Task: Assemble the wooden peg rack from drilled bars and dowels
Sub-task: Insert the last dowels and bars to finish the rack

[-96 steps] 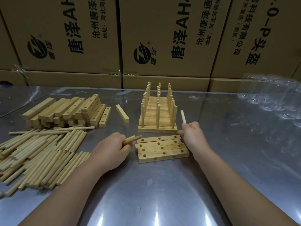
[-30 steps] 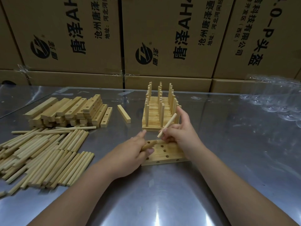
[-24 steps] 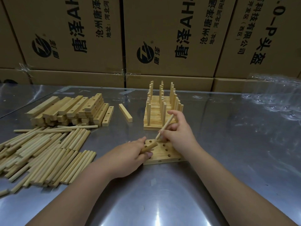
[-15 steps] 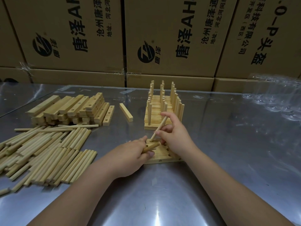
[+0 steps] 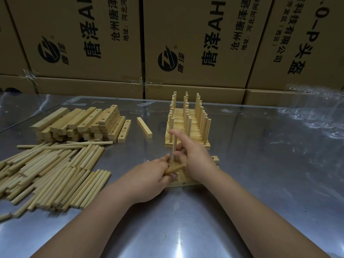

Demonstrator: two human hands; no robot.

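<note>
Several drilled bars (image 5: 214, 160) lie side by side on the metal table, mostly hidden under my hands. My right hand (image 5: 195, 161) pinches a dowel (image 5: 174, 149) that stands upright at the bars' left end, its forefinger stretched over the dowel's top. My left hand (image 5: 150, 175) grips a second dowel (image 5: 175, 168) that points right, and rests against the bars' left end. Just behind stands a finished peg rack (image 5: 188, 123) with three rows of upright dowels.
A stack of drilled bars (image 5: 81, 125) and a spread of loose dowels (image 5: 50, 174) lie at the left. One single bar (image 5: 144, 127) lies between the stack and the rack. Cardboard boxes (image 5: 186, 43) wall the far edge. Clear plastic (image 5: 314, 116) lies at the right.
My right hand has swung its dowel from a slant to upright at the left end of the bars. My left hand has kept its dowel and stayed by the bars.
</note>
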